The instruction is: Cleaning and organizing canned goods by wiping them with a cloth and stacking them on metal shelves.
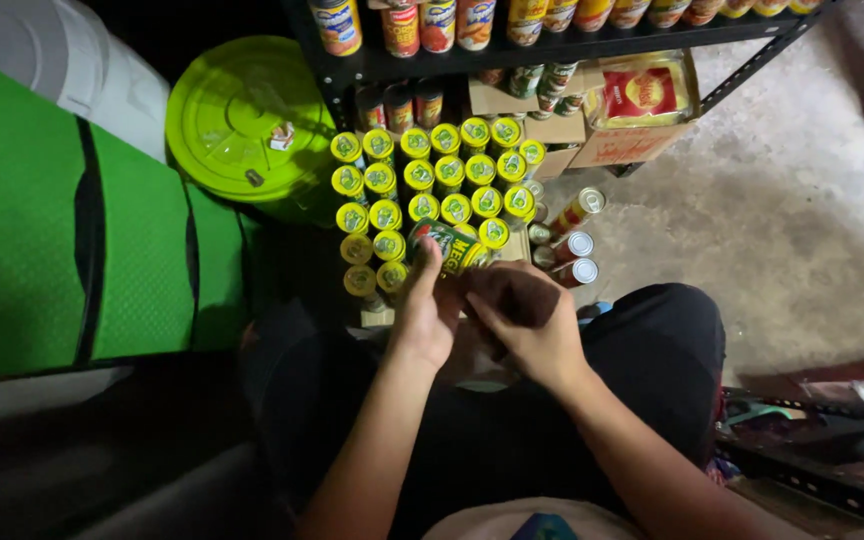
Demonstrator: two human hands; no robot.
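While gripped: can (449, 246), cloth (512, 293).

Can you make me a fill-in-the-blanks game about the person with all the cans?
1. The left hand holds a can that lies on its ____.
2. The right hand holds a dark ____ cloth.
3. The upright cans packed in rows have ____ tops.
4. Beside the shelf sits a big round lime-green ____.

Missing words: side; brown; yellow; lid
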